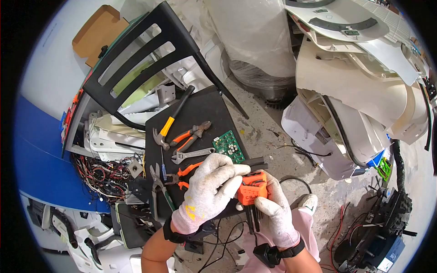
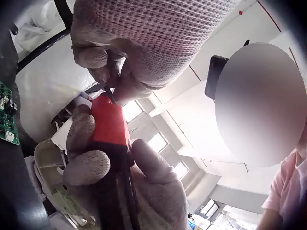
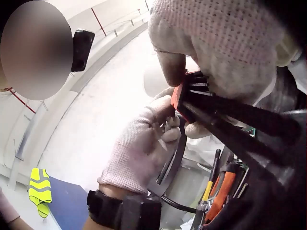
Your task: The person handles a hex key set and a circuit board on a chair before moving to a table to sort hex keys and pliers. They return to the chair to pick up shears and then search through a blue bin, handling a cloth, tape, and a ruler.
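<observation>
An orange hex key holder marked CR-V is gripped in my gloved right hand, its thumb across the front. Long black hex keys point down out of it. My gloved left hand is at the holder's top edge. In the left wrist view, the left fingertips pinch a thin dark hex key end just above the red-orange holder. The right wrist view has several dark keys fanning toward the camera, with the left hand at the holder's far side.
On the black chair seat lie a hammer, pliers, an adjustable wrench, cutters and a green circuit board. Tangled wires sit at left; white plastic shells are piled at right.
</observation>
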`<state>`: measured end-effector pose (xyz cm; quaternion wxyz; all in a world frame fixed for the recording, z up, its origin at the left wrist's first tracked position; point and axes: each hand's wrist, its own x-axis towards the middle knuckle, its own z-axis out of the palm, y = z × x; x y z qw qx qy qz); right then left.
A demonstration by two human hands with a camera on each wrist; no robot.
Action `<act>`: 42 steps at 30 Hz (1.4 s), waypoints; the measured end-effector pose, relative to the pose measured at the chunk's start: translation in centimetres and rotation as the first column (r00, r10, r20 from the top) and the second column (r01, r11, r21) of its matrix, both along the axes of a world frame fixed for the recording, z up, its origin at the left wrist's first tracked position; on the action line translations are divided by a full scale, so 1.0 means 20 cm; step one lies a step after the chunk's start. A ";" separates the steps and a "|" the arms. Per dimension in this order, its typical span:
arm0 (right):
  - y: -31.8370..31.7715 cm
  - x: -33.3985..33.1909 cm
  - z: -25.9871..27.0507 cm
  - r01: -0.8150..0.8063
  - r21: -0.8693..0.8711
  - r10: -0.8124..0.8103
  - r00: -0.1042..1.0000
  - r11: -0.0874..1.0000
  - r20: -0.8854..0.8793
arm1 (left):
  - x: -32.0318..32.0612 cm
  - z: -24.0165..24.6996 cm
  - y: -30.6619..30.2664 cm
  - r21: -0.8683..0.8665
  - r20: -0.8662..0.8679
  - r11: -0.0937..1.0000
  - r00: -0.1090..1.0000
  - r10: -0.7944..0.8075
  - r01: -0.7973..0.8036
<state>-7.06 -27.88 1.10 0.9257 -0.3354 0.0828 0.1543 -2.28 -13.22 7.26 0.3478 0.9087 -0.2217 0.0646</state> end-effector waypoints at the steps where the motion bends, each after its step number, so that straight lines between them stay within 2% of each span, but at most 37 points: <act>1: 0.00 0.00 0.00 -0.035 0.028 0.035 0.999 0.999 0.004 | 0.00 0.00 0.00 0.006 0.001 1.000 1.000 0.001 -0.001; 3: -0.02 0.00 0.00 -0.072 0.056 0.072 0.997 0.996 0.010 | -0.02 0.00 0.01 0.010 -0.010 1.000 1.000 0.008 -0.008; 5: -0.03 0.01 0.03 -0.108 -0.039 0.108 0.994 0.993 -0.022 | -0.03 0.01 0.01 0.013 -0.022 1.000 1.000 0.014 -0.014; 9: -0.02 -0.02 0.00 -0.050 -0.140 0.055 0.998 0.989 0.030 | -0.07 0.03 -0.02 -0.030 -0.059 0.998 0.997 0.054 -0.056; 11: -0.02 -0.03 -0.04 -0.030 -0.228 0.068 0.984 0.973 0.162 | -0.09 0.03 -0.05 -0.053 -0.025 0.992 0.993 0.111 -0.112; 15: -0.04 -0.03 -0.02 0.022 -0.285 0.049 0.969 0.958 0.240 | -0.11 0.03 -0.05 -0.033 -0.014 0.994 0.995 0.103 -0.103; 18: -0.04 -0.05 -0.03 0.025 -0.278 0.051 0.964 0.960 0.262 | -0.12 0.03 -0.06 -0.064 -0.086 0.989 0.988 0.131 -0.137; 20: -0.05 -0.05 -0.04 0.075 -0.399 0.074 0.935 0.914 0.346 | -0.13 0.05 -0.08 -0.111 -0.149 0.975 0.974 0.173 -0.191; 21: -0.07 -0.05 -0.02 0.076 -0.395 0.072 0.935 0.915 0.348 | -0.13 0.04 -0.07 -0.107 -0.147 0.976 0.974 0.174 -0.190; 23: -0.09 -0.05 0.03 0.145 -0.565 0.130 0.899 0.812 0.418 | -0.12 -0.01 -0.05 -0.109 0.042 0.991 0.996 0.076 -0.071; 27: -0.09 -0.02 -0.03 0.237 -0.551 0.120 0.837 0.800 0.534 | -0.14 -0.07 -0.04 -0.173 0.001 0.983 0.998 0.067 -0.066; 29: -0.09 -0.01 -0.03 0.311 -0.610 0.180 0.773 0.729 0.608 | -0.15 -0.10 -0.04 -0.292 -0.033 0.953 0.997 0.076 -0.083; 32: -0.10 0.00 -0.03 0.369 -0.616 0.187 0.736 0.696 0.651 | -0.15 -0.15 -0.03 -0.377 -0.059 0.923 0.996 0.064 -0.081; 35: -0.09 0.00 -0.03 0.400 -0.609 0.180 0.718 0.685 0.673 | -0.15 -0.14 -0.02 -0.324 -0.048 0.943 0.997 0.062 -0.074; 38: -0.07 0.00 -0.04 0.414 -0.585 0.148 0.715 0.697 0.683 | -0.15 -0.16 -0.01 -0.372 -0.002 0.927 0.999 0.045 -0.043; 42: -0.06 -0.01 -0.02 0.359 -0.584 0.149 0.748 0.728 0.646 | -0.15 -0.13 0.01 -0.334 -0.004 0.939 0.997 0.082 -0.078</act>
